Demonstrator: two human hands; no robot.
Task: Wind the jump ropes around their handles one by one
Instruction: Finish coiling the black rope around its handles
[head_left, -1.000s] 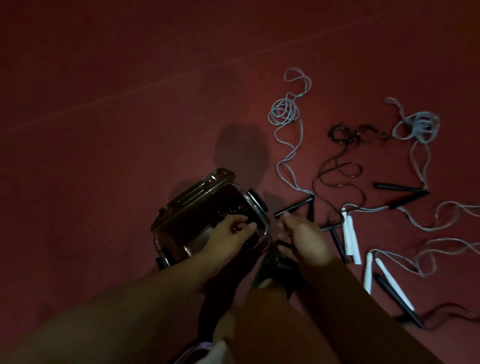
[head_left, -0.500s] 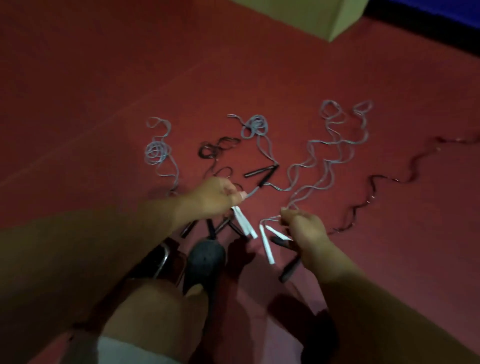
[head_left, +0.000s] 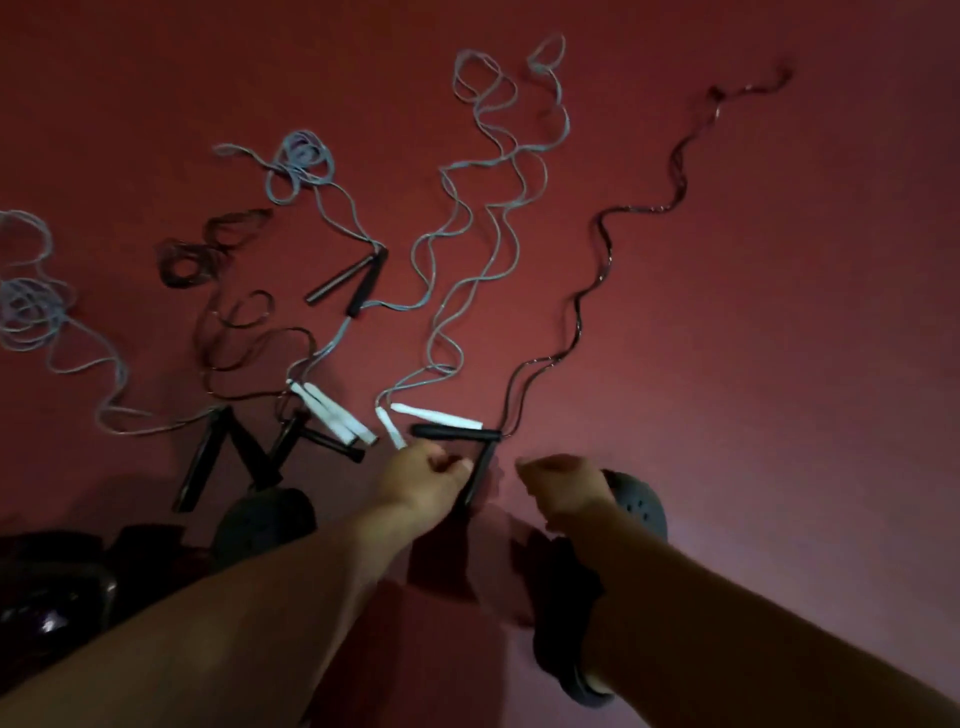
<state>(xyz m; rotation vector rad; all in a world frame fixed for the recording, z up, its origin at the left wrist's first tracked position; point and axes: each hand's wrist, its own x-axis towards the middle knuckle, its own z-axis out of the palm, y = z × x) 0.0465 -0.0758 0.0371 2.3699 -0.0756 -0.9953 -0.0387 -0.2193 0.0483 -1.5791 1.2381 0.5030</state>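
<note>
- I am reaching with my left hand, fingers curled near the black handle; I cannot tell whether they are gripping it.
- My right hand is hovering just beside it, loosely fisted and seemingly empty.
- This dark rope is trailing away across the red floor, unwound, so I judge winding has not begun.
- The other ropes, like the pale one, are lying spread apart, probably to avoid tangling.

Several jump ropes lie unwound on the red floor, cords snaking away from the handles. Rightmost is a dark rope with two black handles meeting at an angle. Beside it lies a pale rope with white handles — more ropes lie tangled to the left.
</note>
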